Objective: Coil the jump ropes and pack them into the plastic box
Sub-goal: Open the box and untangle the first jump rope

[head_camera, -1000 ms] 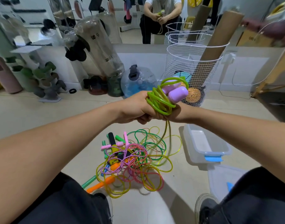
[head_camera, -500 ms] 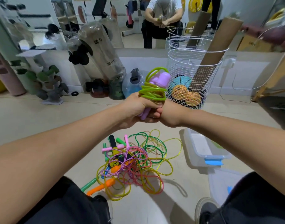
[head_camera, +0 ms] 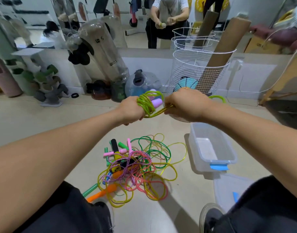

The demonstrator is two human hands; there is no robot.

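Green cord of the jump rope [head_camera: 146, 103] was wound in several loops around two lilac handles [head_camera: 155, 102], and the bundle was held up at arm's length above the floor. Left hand [head_camera: 131, 110] gripped the bundle, fingers curled round the lower part of the handles and the coils; the handle tips stood out above the fist. Right hand [head_camera: 184, 105], just beside it, was closed on a short stretch of the same cord, which ran taut from the coils into the fist. A green loop [head_camera: 217, 97] showed past the right wrist; whether it belonged to the same rope could not be told.

Below the hands, a tangled pile of ropes [head_camera: 136, 169] lay on the pale floor [head_camera: 43, 123]: yellow, green, pink and purple-speckled cords, with black, pink, green and orange handles mixed in.

Right of the pile stood the clear plastic box [head_camera: 228, 148], open, with a blue latch on its near end. Its lid [head_camera: 228, 187] lay flat on the floor nearer the person, just beside the box.

Behind the hands stood a white wire basket [head_camera: 186, 73] holding a cardboard tube [head_camera: 226, 44] and balls. A mirror [head_camera: 136, 22] on the wall reflected the seated person.
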